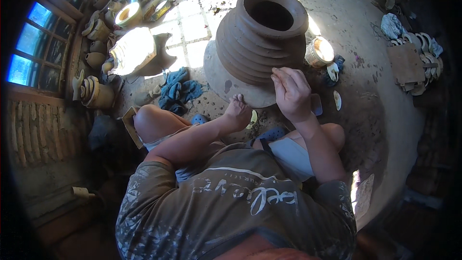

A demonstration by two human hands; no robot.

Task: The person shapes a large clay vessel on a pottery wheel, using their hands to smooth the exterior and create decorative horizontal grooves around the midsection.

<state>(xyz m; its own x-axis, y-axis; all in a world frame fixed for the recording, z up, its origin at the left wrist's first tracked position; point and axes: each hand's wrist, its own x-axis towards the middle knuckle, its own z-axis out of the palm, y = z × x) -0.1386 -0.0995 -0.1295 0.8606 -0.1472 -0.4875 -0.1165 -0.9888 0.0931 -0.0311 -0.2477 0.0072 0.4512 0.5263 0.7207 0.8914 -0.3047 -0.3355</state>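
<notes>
A large ridged clay pot (240, 50) with a wide, dark mouth stands upright on a round grey disc (220, 83) in front of me. My left hand (238, 114) is at the disc's near edge, its fingers bent together over the rim; the thumb is hidden. Raised beside the pot's lower right wall is my right hand (292, 95), with thumb and fingertips pinched together. Whether it touches the clay, or what lies in the pinch, I cannot make out.
A bucket (319, 52) stands right of the pot. Left of the disc lies a crumpled blue cloth (178, 90). Several clay vessels, among them a sunlit pot (134, 52), line the window side. Stacked pieces (417, 60) sit far right. Blue clogs (272, 134) lie by my legs.
</notes>
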